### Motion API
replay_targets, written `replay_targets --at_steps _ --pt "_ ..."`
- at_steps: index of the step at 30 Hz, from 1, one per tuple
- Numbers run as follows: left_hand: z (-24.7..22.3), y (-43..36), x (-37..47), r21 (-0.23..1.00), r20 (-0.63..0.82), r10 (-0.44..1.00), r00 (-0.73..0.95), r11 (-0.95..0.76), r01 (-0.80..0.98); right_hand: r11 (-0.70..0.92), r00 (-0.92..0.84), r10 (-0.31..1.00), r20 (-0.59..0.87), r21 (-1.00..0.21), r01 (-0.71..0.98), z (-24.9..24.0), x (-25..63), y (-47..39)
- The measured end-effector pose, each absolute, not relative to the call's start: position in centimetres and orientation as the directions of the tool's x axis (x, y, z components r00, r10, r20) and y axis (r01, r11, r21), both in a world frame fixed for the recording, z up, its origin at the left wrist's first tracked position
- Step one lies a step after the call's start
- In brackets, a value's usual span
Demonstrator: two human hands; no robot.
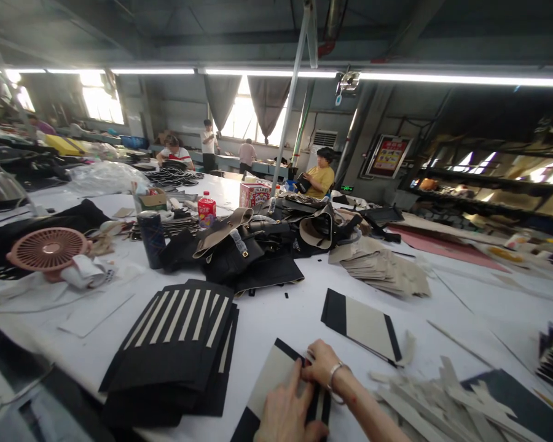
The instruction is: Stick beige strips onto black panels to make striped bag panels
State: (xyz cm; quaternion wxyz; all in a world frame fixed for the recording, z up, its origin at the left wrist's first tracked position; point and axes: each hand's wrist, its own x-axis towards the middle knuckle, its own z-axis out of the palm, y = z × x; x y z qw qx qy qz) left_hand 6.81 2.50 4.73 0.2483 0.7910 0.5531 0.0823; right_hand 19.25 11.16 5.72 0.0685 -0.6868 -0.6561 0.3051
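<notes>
"Where's the piece being handled?"

"The black-and-grey panel (271, 376) lies aslant on the white desk (270, 310), under both hands."

"And the left hand (283, 408)?"

"Laid over the panel, index finger stretched toward the other hand, thumb held well apart from it."

"The right hand (323, 363)?"

"It's at the panel's dark edge, a bracelet (336, 380) round the wrist. Its fingers are bunched close together; something small and dark red shows by them, but I can't tell what it is or whether they pinch it."

"What's around them?"

"To the left, a stack of black panels (166, 368), the top ones bearing pale strips. Beyond the right hand, a second grey panel with black ends (366, 325) lies flat. Loose grey strips (447, 399) are heaped right of the forearm."

"Farther back?"

"A pile of black bags (237, 255), with fanned grey sheets (382, 270) to its right."
</notes>
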Motion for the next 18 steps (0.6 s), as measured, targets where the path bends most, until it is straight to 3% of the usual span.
replay_targets --at_steps 4,10,14,18 --pt "4.6 2.4 6.8 0.464 -0.136 0.92 0.368 -0.269 0.844 -0.109 -0.076 0.936 -0.344 -0.487 0.866 6.2 18.7 10.8" --pt "3.9 2.1 6.5 0.534 -0.072 0.934 0.351 -0.261 0.804 -0.04 -0.291 0.87 -0.399 -0.645 0.763 8.7 17.2 6.9" --pt "2.8 0.6 4.7 0.558 0.022 0.89 0.455 -0.389 0.733 -0.125 -0.182 0.925 -0.333 -0.72 0.683 9.4 17.9 6.0" --pt "1.4 -2.4 2.6 0.459 0.103 0.909 0.403 -0.403 0.792 -0.138 -0.071 0.962 -0.262 -0.697 0.703 8.4 18.9 6.8"
